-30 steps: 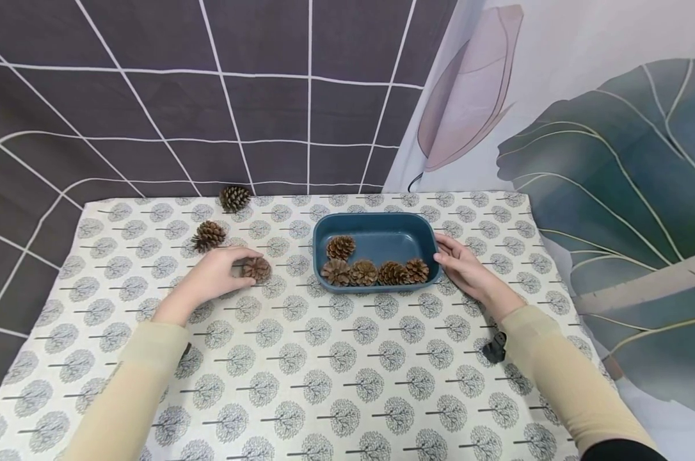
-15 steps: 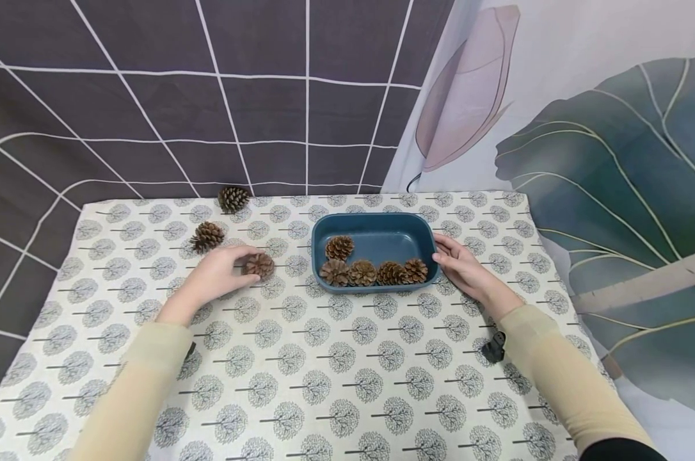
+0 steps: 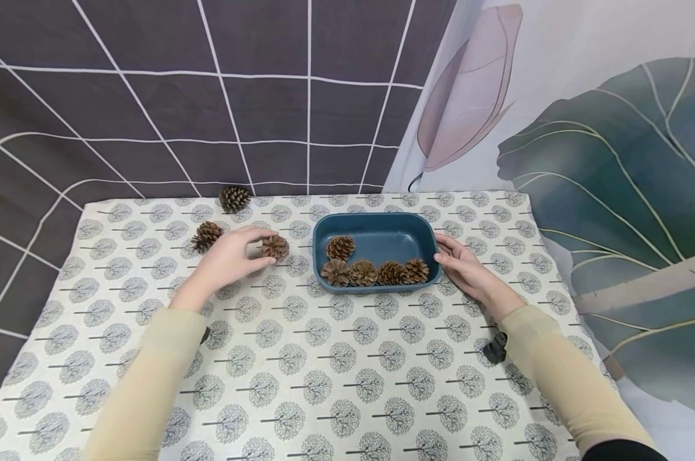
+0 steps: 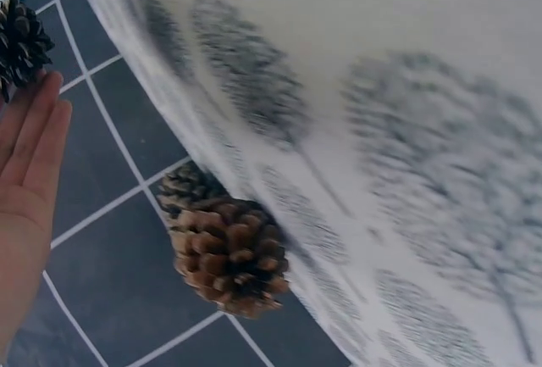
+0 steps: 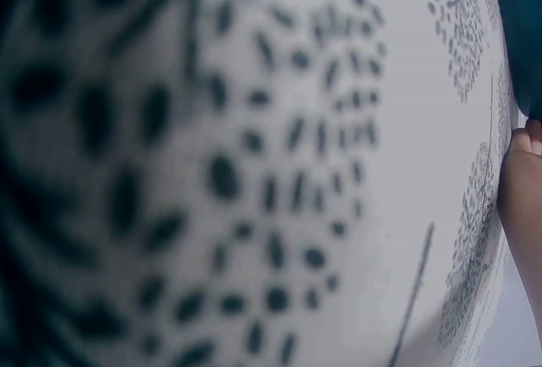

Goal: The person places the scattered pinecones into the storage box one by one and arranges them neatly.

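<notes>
Between the thumb and fingers of my left hand [image 3: 225, 257] is a brown pine cone [image 3: 276, 248], just left of a blue rectangular tub [image 3: 390, 242]. The left wrist view catches this cone [image 4: 20, 43] at its left edge, against the fingertips [image 4: 52, 87]. Several pine cones [image 3: 363, 273] lie in the tub, in a row along the near wall with one behind at the left. My right hand [image 3: 465, 269] holds the tub's right end, thumb at the rim. Only a little of this hand [image 5: 527, 172] shows in the right wrist view.
Two more pine cones stay on the table: one [image 3: 207, 237] behind the left hand, another [image 3: 235, 199] at the far edge. A tree-print cloth [image 3: 324, 358] covers the table. A dark grid-patterned curtain [image 3: 267, 109] hangs behind it.
My left hand has moved right and slightly away from me with the pine cone, bringing it nearer the tub. The right hand and the tub have stayed in place.
</notes>
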Demonstrator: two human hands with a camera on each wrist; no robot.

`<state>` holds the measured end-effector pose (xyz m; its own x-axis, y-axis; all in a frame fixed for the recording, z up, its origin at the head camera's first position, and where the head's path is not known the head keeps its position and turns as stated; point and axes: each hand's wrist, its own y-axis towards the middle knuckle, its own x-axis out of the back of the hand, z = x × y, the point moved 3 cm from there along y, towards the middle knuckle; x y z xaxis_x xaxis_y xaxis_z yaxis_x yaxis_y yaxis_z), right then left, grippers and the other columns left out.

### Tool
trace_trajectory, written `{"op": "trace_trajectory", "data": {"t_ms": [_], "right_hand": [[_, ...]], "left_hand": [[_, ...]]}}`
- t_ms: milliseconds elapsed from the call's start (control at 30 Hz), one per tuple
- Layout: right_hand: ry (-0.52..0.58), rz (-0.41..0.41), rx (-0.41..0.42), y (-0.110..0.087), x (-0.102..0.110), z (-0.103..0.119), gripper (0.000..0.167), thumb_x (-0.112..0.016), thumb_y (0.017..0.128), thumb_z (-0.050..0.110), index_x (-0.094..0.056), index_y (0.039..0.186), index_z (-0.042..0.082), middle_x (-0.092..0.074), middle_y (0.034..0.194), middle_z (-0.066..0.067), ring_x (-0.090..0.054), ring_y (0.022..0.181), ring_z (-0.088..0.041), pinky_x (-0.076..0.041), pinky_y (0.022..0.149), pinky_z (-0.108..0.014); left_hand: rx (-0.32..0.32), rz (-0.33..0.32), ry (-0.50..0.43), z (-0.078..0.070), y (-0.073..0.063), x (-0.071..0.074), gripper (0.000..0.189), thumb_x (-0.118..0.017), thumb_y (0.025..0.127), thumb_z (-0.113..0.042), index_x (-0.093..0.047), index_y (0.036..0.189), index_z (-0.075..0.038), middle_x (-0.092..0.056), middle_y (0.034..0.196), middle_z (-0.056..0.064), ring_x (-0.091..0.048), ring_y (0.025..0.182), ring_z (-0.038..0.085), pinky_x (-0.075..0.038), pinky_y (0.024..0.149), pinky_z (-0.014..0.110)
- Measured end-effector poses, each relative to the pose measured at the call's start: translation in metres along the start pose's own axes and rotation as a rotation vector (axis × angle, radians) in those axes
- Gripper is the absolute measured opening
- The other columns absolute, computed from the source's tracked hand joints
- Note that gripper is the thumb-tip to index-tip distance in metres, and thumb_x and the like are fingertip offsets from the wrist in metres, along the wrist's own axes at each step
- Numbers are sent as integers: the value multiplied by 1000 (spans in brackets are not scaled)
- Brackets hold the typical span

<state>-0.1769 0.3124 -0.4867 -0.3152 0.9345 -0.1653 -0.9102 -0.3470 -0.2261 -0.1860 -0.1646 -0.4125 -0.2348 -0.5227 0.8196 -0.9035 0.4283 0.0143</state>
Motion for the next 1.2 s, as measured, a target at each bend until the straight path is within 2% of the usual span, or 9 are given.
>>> {"op": "trace_trajectory", "data": {"t_ms": [233, 500, 633, 833, 1000, 1200], "right_hand": [[-7, -5, -14, 0, 1, 0, 70, -56, 107, 2, -19, 166, -2, -50, 145, 14, -52, 133, 1, -42, 118, -11], [-14, -7, -21, 0, 2, 0, 70, -58, 106, 4, -22, 166, 1, -50, 145, 15, -51, 134, 2, -37, 124, -16], [-24, -8, -23, 1, 3, -1, 71, -57, 106, 4, -21, 167, 0, -50, 145, 15, -52, 134, 2, -37, 124, -16], [-26, -10, -18, 1, 2, -1, 70, -57, 106, 4, -21, 166, 0, -50, 144, 16, -51, 134, 2, -37, 124, -16], [-27, -8, -16, 1, 1, 0, 72, -59, 106, 6, -20, 166, -1, -50, 144, 16, -51, 134, 3, -35, 126, -18], [-13, 8, 4, 1, 0, 0, 72, -60, 106, 7, -20, 166, -2, -51, 144, 14, -52, 133, 2, -42, 118, -12]], "left_hand": [[-11, -8, -8, -16, 21, 6, 60, -80, 96, -26, -59, 148, -5, -60, 153, 20, -56, 142, 43, -40, 125, 62], [-91, -52, 2, -44, 48, 10, 59, -81, 95, -27, -61, 148, -9, -62, 152, 17, -58, 141, 41, -42, 124, 59], [-109, -62, -8, -57, 59, 9, 58, -82, 95, -27, -62, 146, -10, -64, 150, 15, -60, 139, 38, -45, 123, 56], [-139, -55, -56, -72, 75, 1, 56, -82, 95, -27, -64, 145, -10, -65, 149, 12, -60, 140, 34, -44, 125, 53], [-145, -19, -64, -82, 85, -11, 57, -80, 96, -28, -62, 148, -12, -62, 153, 11, -57, 144, 32, -43, 126, 51], [-191, 16, -61, -95, 95, -26, 56, -80, 97, -27, -62, 148, -11, -62, 153, 12, -57, 144, 32, -42, 127, 49]]}}
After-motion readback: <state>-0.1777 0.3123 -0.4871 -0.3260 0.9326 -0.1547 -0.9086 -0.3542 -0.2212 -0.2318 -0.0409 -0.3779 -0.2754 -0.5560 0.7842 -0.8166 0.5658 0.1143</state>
